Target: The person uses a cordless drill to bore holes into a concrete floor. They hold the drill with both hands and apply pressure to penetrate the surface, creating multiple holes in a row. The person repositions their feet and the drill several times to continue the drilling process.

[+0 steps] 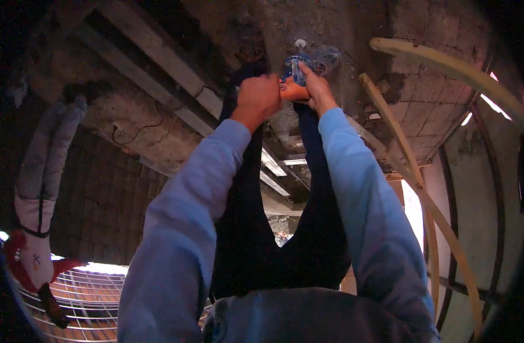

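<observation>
Sleeves [182, 228], pale blue. Orange object [294, 91], long axis roughly crosswise, blue part [296, 67] pointing away. Left hand [257, 97], right hand [318, 90]: fingers wrapped round it.

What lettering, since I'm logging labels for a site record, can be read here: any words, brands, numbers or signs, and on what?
None can be read.
Orange item between the left hand and right hand: a small dark mark, too small to read.
Blue item under the right thumb: no lettering can be made out.
White garment on the other person, at left: a dark mark, too blurred to read.
</observation>
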Demonstrator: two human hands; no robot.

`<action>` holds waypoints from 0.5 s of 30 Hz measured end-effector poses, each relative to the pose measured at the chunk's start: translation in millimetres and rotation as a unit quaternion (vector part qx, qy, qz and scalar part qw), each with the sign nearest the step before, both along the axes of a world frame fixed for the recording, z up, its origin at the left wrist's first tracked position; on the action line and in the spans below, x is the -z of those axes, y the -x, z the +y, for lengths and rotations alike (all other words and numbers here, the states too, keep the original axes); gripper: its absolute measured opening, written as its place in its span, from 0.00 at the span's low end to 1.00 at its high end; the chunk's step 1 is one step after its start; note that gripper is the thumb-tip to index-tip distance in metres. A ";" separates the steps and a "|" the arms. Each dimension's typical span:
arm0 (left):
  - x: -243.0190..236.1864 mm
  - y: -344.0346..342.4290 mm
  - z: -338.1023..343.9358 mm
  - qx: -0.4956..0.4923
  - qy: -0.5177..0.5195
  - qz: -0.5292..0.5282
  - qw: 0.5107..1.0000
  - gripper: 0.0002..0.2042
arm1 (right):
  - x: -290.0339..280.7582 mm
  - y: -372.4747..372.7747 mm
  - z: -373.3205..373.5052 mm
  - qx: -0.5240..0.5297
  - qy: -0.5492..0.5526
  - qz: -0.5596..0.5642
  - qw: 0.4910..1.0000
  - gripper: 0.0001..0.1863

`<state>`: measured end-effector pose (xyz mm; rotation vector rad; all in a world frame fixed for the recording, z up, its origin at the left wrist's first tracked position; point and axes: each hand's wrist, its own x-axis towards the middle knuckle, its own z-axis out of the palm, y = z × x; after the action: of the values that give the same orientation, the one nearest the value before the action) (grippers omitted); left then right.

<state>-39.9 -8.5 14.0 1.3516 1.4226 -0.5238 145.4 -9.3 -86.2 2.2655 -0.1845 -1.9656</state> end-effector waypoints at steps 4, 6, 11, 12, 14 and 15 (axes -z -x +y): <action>6.9 -7.7 8.7 -0.002 0.015 -0.015 1.000 0.21 | -11.9 10.1 1.9 0.043 -0.063 -0.021 0.997 0.33; 7.9 -10.2 11.1 0.010 0.034 -0.011 0.999 0.21 | -21.2 12.8 5.9 0.052 -0.063 -0.019 0.996 0.33; -2.7 -12.4 12.8 0.001 0.048 -0.002 0.999 0.20 | -48.8 13.2 22.6 -0.002 -0.007 -0.016 1.000 0.35; -5.1 -12.9 14.1 -0.001 0.049 0.006 0.999 0.19 | -54.0 13.2 24.7 0.013 -0.021 -0.008 1.000 0.36; -9.8 -12.7 17.8 0.020 0.049 0.009 0.999 0.19 | -63.6 13.9 25.9 0.048 -0.026 0.003 0.999 0.37; -10.7 -12.4 20.1 0.027 0.056 0.005 0.998 0.19 | -66.0 14.5 25.2 0.040 -0.019 0.001 0.999 0.38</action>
<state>-27.5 11.6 24.6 1.3026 1.3469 -0.6369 130.9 15.9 -20.2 2.3138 -0.2441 -2.0280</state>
